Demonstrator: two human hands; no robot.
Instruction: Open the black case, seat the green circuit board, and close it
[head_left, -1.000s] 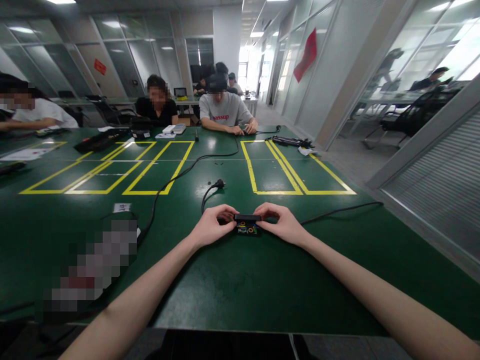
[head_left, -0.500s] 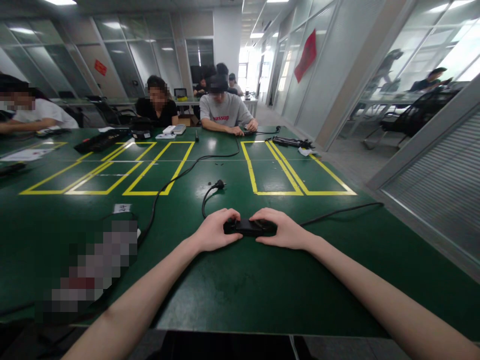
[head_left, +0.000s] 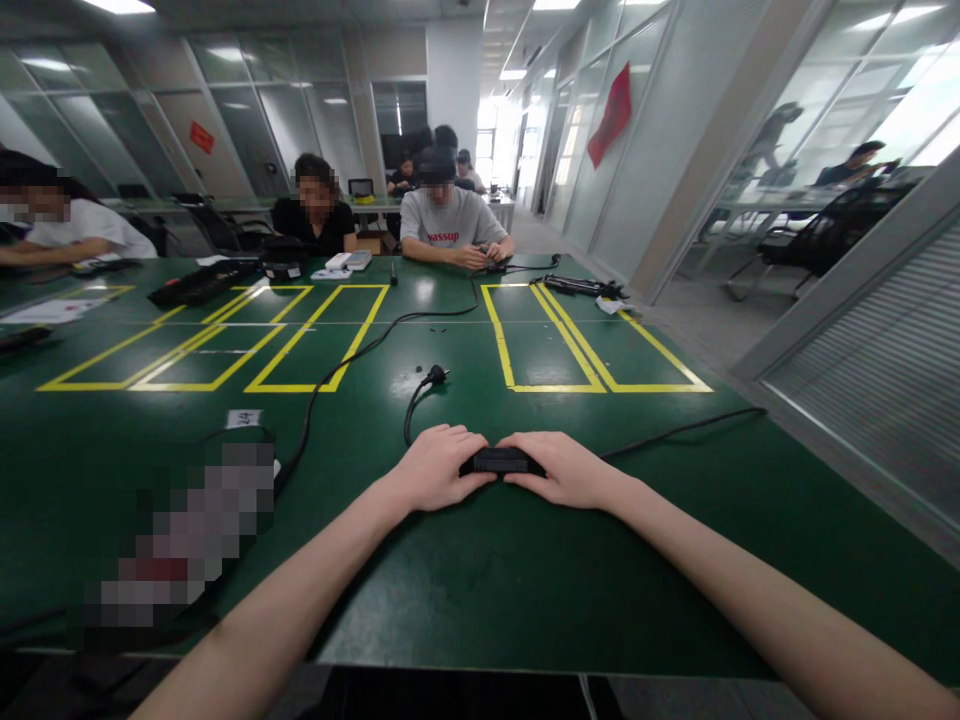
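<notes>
A black power adapter (head_left: 501, 460) is held level between my two hands, low over the green table (head_left: 480, 580). My left hand (head_left: 442, 468) is closed around its left end, thumb below and fingers over the top. Around the right end, my right hand (head_left: 562, 470) grips in the same way. The adapter's ends are hidden by my fingers. Beyond my left hand lies a black power plug (head_left: 437, 375) on a bent cord. Another black cable (head_left: 675, 432) runs from behind my right hand toward the table's right edge.
A blurred-out power strip-like shape (head_left: 202, 530) lies at left, near a long black cord (head_left: 306, 425). Yellow tape outlines (head_left: 510, 350) mark the table. A folded black tripod-like item (head_left: 581, 287) lies farther back. Across the table, a person in a grey shirt (head_left: 450, 225) handles something small.
The adapter has tilted so that a ridged long side now faces me. My hands have drawn closer together, fingers flatter over its top. The person opposite has raised their hands slightly.
</notes>
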